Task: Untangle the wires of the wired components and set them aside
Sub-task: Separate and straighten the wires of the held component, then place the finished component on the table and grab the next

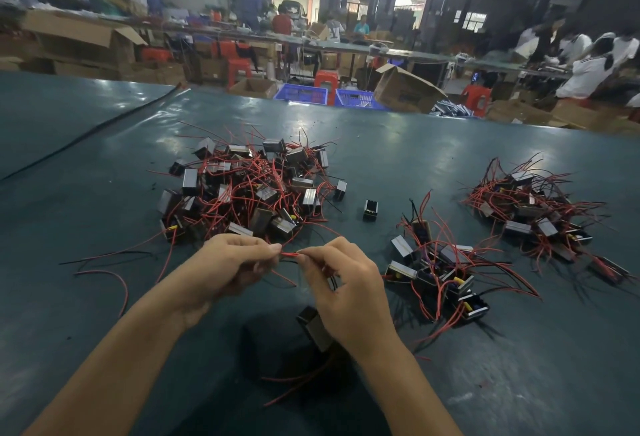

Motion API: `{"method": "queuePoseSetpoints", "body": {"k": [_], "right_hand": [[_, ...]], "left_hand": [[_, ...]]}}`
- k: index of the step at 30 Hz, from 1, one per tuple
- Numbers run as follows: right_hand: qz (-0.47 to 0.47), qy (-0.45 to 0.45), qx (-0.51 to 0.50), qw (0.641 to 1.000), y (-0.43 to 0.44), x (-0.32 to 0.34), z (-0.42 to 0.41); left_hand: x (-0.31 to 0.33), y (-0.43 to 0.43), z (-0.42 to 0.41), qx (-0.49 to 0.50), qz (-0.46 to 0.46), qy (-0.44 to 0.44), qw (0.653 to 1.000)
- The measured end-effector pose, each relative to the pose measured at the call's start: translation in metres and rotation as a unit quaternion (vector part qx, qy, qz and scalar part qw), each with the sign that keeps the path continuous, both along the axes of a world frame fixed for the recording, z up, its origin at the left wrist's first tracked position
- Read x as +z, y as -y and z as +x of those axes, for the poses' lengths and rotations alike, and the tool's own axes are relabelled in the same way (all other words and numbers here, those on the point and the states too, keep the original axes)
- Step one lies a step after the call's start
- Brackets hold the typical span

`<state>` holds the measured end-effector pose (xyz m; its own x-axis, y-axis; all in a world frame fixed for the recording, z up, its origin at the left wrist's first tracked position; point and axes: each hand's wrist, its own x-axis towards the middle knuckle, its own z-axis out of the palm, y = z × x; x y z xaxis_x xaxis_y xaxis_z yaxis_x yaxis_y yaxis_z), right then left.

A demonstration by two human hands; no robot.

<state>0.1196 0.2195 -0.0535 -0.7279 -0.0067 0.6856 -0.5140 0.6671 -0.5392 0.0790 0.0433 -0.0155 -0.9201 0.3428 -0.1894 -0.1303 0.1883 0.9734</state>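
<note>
Component (313,326), its wires (289,254) partly hidden behind hands (346,283)

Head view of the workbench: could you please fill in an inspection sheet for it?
Surface: dark green table mat, glossy.
Job's things: large tangled pile of wired components; near smaller pile and far smaller pile at right; one component below the right hand.
Clutter: lone component, no leads visible, between the piles.
Hands: left hand and right hand each pinch the same red wire.
Cables: loose red lead at left; nothing else seen.
Surroundings: cardboard boxes, blue crates, red stools, people at far benches.
</note>
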Motion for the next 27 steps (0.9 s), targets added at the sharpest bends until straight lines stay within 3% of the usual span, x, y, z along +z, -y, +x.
{"method": "queuePoseSetpoints", "body": {"k": [4,6,10,13,16,18,20,23,25,27], "right_hand": [[0.024,-0.039,-0.016,0.999,0.001,0.002,0.0],[0.033,-0.032,-0.015,0.999,0.001,0.002,0.0],[0.029,0.011,-0.029,0.999,-0.002,0.0,-0.001],[-0.036,-0.003,-0.057,0.998,-0.006,0.002,-0.004],[-0.231,0.014,-0.097,0.968,-0.017,0.01,-0.007],[-0.368,-0.01,-0.15,0.918,-0.029,0.018,-0.008],[-0.468,-0.068,-0.173,0.864,-0.039,0.025,-0.008],[-0.515,-0.116,-0.173,0.831,-0.046,0.027,-0.01],[-0.509,-0.066,-0.162,0.843,-0.047,0.022,-0.013],[-0.483,-0.01,-0.161,0.861,-0.046,0.017,-0.014]], "left_hand": [[0.004,-0.002,0.002,-0.003,0.078,0.136,0.988],[0.005,-0.002,0.003,-0.014,0.101,0.156,0.982],[0.004,-0.003,0.003,0.01,0.055,0.112,0.992],[-0.002,-0.004,-0.002,0.077,0.035,0.011,0.996],[-0.013,0.0,-0.008,0.182,-0.059,-0.181,0.965],[-0.02,0.003,-0.01,0.215,-0.151,-0.31,0.914],[-0.027,0.005,-0.012,0.211,-0.231,-0.381,0.87],[-0.04,0.007,-0.018,0.151,-0.373,-0.36,0.842],[-0.046,0.009,-0.022,0.116,-0.458,-0.318,0.822],[-0.052,0.013,-0.026,0.11,-0.488,-0.313,0.808]]}}
